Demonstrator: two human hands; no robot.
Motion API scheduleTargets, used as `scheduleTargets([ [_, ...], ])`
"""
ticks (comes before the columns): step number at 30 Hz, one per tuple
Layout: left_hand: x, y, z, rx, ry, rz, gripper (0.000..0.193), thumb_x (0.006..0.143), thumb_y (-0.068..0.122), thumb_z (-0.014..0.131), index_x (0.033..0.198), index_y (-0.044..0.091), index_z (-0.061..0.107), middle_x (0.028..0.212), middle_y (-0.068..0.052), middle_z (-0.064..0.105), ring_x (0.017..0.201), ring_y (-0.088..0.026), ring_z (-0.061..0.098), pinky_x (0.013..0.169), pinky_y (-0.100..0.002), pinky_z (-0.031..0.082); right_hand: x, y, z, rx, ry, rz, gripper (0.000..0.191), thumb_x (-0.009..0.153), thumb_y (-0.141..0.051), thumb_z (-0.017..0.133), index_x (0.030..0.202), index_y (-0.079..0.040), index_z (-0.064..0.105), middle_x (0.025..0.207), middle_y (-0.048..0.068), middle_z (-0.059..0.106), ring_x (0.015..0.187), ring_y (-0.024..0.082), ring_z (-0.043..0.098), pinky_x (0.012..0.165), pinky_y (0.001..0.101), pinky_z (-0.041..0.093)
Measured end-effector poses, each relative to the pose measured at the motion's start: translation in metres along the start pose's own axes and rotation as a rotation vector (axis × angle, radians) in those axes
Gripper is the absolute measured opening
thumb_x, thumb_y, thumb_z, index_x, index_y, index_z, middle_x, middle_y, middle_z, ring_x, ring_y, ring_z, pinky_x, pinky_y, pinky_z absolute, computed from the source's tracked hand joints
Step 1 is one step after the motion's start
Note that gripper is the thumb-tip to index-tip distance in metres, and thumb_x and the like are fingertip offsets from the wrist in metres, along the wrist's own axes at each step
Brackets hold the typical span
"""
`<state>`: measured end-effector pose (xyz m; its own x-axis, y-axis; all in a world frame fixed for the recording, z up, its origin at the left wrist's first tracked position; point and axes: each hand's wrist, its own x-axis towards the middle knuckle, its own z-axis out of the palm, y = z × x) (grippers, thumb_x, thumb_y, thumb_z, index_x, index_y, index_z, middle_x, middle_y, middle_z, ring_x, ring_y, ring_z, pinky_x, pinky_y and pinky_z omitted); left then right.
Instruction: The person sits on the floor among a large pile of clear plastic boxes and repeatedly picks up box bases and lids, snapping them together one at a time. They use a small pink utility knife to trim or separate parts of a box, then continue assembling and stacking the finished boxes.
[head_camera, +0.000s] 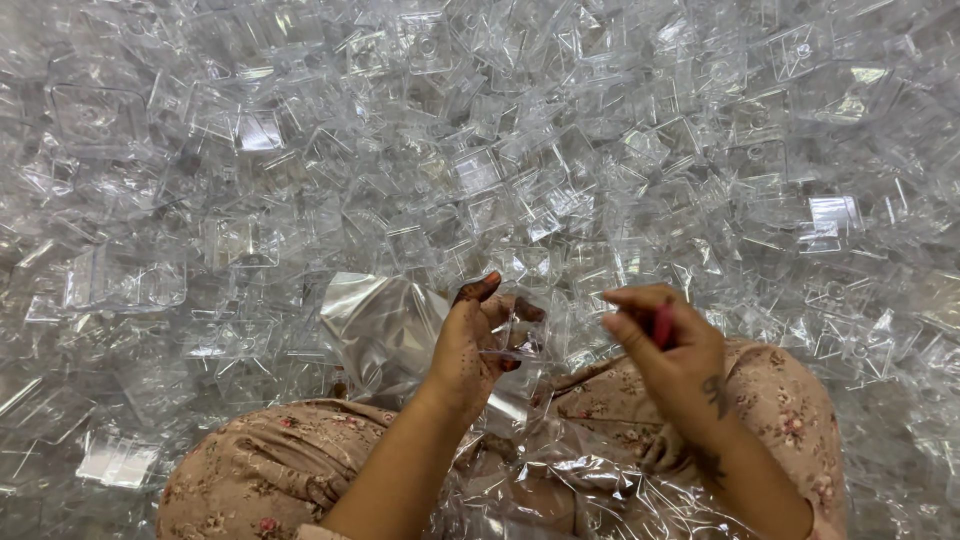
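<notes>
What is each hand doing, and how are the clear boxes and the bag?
Left hand: gripping a clear plastic box.
Right hand: pinching a small red thing.
Clear plastic bag: crumpled, on the lap.
Pile of clear boxes: loose, jumbled all around.

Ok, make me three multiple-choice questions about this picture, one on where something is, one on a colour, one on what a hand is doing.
1. Where does the heap of clear plastic boxes lie?
A. All around the person's knees
B. Only in a crate at the left
C. On a shelf overhead

2. What colour is the small thing in the right hand?
A. Green
B. Red
C. Blue

3. What is the left hand doing?
A. Resting flat on the lap
B. Pointing upward, holding nothing
C. Holding a clear box

Answers: 1 A, the boxes fill the view on every side of the knees. 2 B, red shows between the fingers. 3 C, the fingers curl round the clear box.
</notes>
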<state>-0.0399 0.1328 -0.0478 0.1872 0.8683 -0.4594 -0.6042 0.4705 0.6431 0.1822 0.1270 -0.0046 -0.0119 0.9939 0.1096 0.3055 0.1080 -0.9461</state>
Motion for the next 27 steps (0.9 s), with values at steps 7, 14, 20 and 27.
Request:
scheduleTargets([
  [7,0.000,-0.003,-0.001,0.006,-0.057,-0.027,0.056,0.090,0.060,0.049,0.103,0.010,0.070,0.096,-0.007,0.075,0.078,-0.017,0.066,0.063,-0.031,0.042,-0.008,0.001,0.005,-0.189,-0.181,-0.508,0.021,0.092,-0.017,0.076,0.113,-0.011,0.077,0.107,0.003,0.070,0.072,0.003,0.059,0.056,0.0179,0.049],
  [14,-0.003,0.003,0.004,0.163,-0.041,0.003,0.059,0.088,0.063,0.049,0.105,0.010,0.071,0.099,-0.004,0.075,0.078,-0.016,0.065,0.064,-0.030,0.039,-0.009,0.012,0.016,-0.234,-0.070,-0.624,0.010,0.096,-0.009,0.071,0.105,-0.011,0.076,0.085,-0.003,0.074,0.061,-0.001,0.058,0.052,0.0180,0.046],
  [20,-0.007,0.003,0.007,0.087,-0.049,0.024,0.057,0.089,0.060,0.049,0.105,0.009,0.071,0.099,-0.007,0.075,0.082,-0.020,0.067,0.070,-0.033,0.046,-0.018,0.009,0.013,-0.380,-0.080,-0.258,0.068,0.089,-0.064,0.057,0.127,-0.008,0.061,0.066,0.000,0.062,0.055,0.010,0.058,0.048,0.0267,0.047],
  [27,-0.003,-0.003,0.002,0.001,-0.068,-0.024,0.057,0.092,0.057,0.049,0.103,0.006,0.069,0.097,-0.009,0.076,0.082,-0.020,0.067,0.075,-0.035,0.050,-0.016,-0.004,0.018,-0.868,-0.031,-0.519,0.078,0.074,-0.086,0.054,0.092,-0.011,0.062,0.068,0.000,0.063,0.057,0.016,0.060,0.051,0.0361,0.045],
])
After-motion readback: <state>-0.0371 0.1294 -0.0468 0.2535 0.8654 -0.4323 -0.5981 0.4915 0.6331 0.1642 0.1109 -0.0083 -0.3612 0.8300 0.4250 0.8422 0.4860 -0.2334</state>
